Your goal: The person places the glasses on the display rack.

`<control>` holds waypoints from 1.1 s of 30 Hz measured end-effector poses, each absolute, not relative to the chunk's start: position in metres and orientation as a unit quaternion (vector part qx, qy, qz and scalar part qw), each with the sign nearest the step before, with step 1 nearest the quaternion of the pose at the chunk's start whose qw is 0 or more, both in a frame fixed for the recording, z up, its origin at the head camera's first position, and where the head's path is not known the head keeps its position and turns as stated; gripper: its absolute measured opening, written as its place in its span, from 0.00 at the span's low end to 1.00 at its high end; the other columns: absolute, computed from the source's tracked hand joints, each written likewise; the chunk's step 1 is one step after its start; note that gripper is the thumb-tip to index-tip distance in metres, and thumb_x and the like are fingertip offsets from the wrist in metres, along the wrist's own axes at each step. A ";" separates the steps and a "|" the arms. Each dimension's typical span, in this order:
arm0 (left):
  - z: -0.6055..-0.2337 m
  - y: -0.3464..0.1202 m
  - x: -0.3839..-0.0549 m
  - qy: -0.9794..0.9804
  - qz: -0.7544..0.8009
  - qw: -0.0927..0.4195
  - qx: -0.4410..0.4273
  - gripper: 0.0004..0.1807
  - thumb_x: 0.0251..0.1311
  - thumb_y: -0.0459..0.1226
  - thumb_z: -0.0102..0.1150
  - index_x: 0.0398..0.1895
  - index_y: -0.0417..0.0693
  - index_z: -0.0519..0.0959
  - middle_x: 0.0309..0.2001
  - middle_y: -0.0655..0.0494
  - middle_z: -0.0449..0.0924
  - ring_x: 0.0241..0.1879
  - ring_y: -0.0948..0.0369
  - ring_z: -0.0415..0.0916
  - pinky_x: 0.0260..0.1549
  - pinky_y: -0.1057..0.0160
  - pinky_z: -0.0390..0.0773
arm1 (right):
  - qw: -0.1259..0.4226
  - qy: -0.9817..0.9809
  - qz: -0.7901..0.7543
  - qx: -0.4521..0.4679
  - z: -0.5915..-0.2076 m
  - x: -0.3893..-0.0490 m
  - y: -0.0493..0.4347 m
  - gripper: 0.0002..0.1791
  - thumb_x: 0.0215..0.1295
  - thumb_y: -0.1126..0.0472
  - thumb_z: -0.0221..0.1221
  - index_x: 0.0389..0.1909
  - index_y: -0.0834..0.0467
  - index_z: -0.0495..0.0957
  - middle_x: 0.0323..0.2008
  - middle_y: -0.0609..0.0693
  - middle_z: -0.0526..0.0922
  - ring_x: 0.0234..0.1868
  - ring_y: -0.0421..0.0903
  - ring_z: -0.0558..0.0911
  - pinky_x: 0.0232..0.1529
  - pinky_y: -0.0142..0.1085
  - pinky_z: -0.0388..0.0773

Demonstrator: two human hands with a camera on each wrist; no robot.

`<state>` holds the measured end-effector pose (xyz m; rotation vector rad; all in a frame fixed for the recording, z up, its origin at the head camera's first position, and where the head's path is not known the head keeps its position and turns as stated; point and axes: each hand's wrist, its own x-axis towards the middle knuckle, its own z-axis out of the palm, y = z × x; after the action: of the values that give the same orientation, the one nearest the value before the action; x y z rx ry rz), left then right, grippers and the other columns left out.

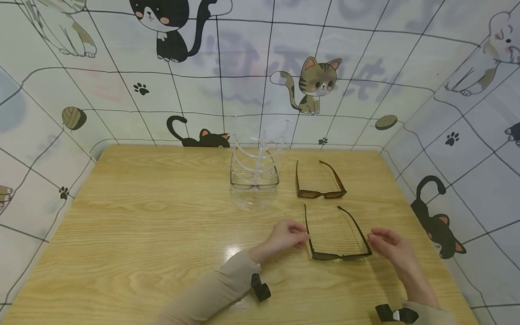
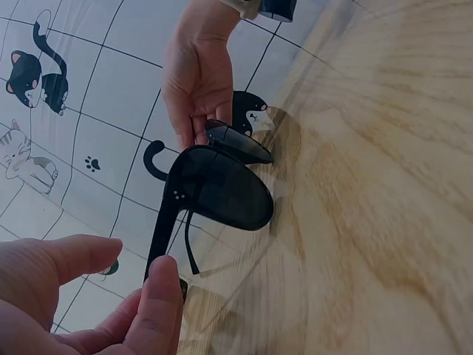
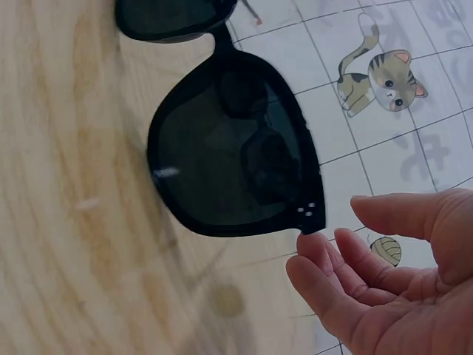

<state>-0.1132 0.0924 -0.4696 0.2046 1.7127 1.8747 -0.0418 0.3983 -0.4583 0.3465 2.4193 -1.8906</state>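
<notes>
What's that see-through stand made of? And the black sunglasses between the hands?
The see-through stand is probably glossy plastic, since it's clear and catches light, but glass is possible. The black sunglasses look like smooth plastic, from their thick rims; their shiny lenses could be plastic or glass.

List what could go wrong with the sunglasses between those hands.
Neither the left hand nor the right hand pinches the dark sunglasses; both thumbs stand off, so a one-sided nudge might skew them.

The brown sunglasses sit just beyond, so a forward push could knock the pairs together.

The clear stand is hard to see and might get bumped.
</notes>
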 end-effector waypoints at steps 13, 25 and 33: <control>-0.478 0.103 -0.104 0.660 0.681 0.308 0.075 0.07 0.55 0.30 0.63 0.35 0.33 0.79 0.25 0.42 0.82 0.24 0.50 0.82 0.24 0.60 0.83 | 0.089 0.821 -0.540 0.160 -0.439 -0.035 0.377 0.28 0.67 0.58 0.56 0.57 0.76 0.64 0.37 0.44 0.82 0.37 0.35 0.80 0.39 0.26 0.79; -0.474 0.107 -0.104 0.607 0.714 0.349 0.007 0.09 0.55 0.26 0.61 0.39 0.30 0.77 0.27 0.44 0.81 0.23 0.59 0.80 0.29 0.59 0.84 | 0.105 0.802 -0.560 0.180 -0.442 -0.035 0.377 0.28 0.67 0.57 0.57 0.58 0.74 0.64 0.36 0.42 0.83 0.37 0.36 0.82 0.39 0.29 0.80; -0.473 0.107 -0.104 0.593 0.725 0.351 -0.002 0.09 0.55 0.24 0.59 0.40 0.30 0.76 0.26 0.44 0.80 0.20 0.62 0.78 0.28 0.61 0.84 | 0.107 0.801 -0.557 0.190 -0.440 -0.033 0.375 0.30 0.67 0.55 0.57 0.59 0.73 0.63 0.36 0.41 0.83 0.37 0.35 0.81 0.36 0.32 0.79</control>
<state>-0.1039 0.1070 -0.4734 -0.0057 1.5346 1.8773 -0.0331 0.3750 -0.4404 0.5598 2.3583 -1.6396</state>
